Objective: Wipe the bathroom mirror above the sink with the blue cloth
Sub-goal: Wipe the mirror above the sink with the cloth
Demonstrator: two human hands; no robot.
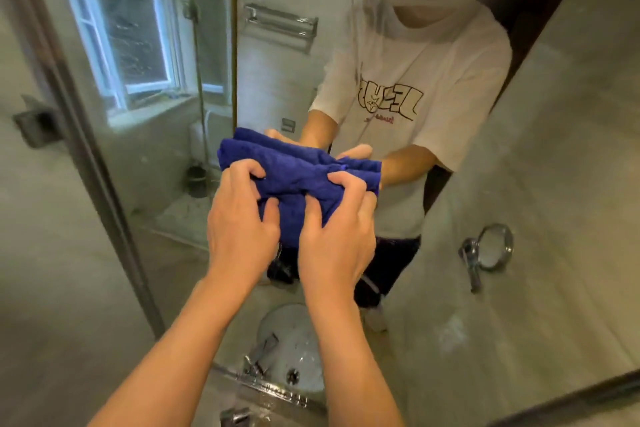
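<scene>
Pressing against the mirror point(554, 156), both hands hold the blue cloth point(294, 177) bunched flat on the glass, roughly mid-mirror, above the sink point(294, 340). Left of the cloth, the mirror frame edge point(86, 156) runs down at a slant, and reflected beyond it sit a window point(138, 38) and a towel rack point(280, 24), both above the cloth's level. Left hand point(239, 215) on the cloth's lower left part: fingers point(242, 172) curled, gripping a fold, thumb tucked into the fabric. Right hand point(339, 232) just beside it, on the cloth's lower right: fingers curled too, pinching a ridge of cloth. Hands nearly touching each other. Cloth is folded in thick layers, its reflection doubling it at the top. Right of the cloth, the person's reflection in a white printed t-shirt point(415, 80). Further right and lower, a round magnifying mirror point(493, 246) reflected on the wall. Below the cloth, a faucet point(259, 354) at the sink.
</scene>
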